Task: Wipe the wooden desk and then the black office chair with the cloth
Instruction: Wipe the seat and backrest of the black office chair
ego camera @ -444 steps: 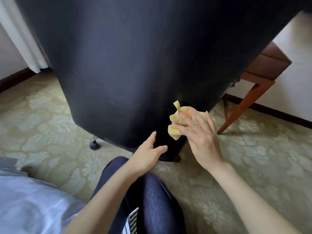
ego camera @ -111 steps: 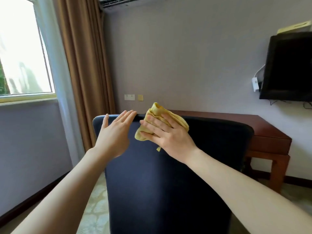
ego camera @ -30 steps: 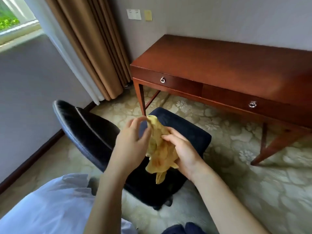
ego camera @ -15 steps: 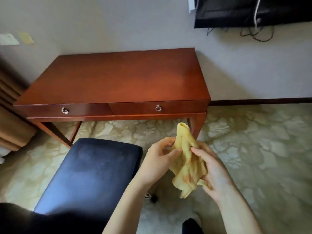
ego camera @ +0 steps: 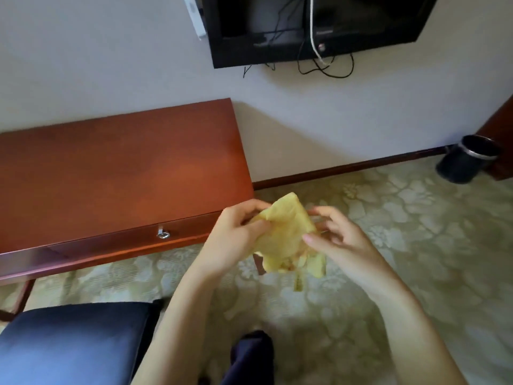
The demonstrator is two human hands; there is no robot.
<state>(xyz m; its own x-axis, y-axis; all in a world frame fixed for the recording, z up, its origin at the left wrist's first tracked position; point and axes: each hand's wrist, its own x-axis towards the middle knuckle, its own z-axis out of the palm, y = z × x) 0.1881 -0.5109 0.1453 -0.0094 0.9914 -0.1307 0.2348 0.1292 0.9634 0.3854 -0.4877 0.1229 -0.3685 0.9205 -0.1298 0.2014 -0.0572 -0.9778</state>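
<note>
Head view: a yellow cloth (ego camera: 286, 234) is held in mid-air, pinched on one side by the left hand (ego camera: 236, 240) and on the other by the right hand (ego camera: 341, 240), seemingly for refolding. The wooden desk (ego camera: 111, 168) is seen behind it, with the black office chair (ego camera: 75, 345) at lower left.

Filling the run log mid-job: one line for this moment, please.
hands: left hand, right hand both grip crumpled yellow cloth | place: mid-air by red-brown wooden desk corner | black padded office chair: no hand on it
</note>
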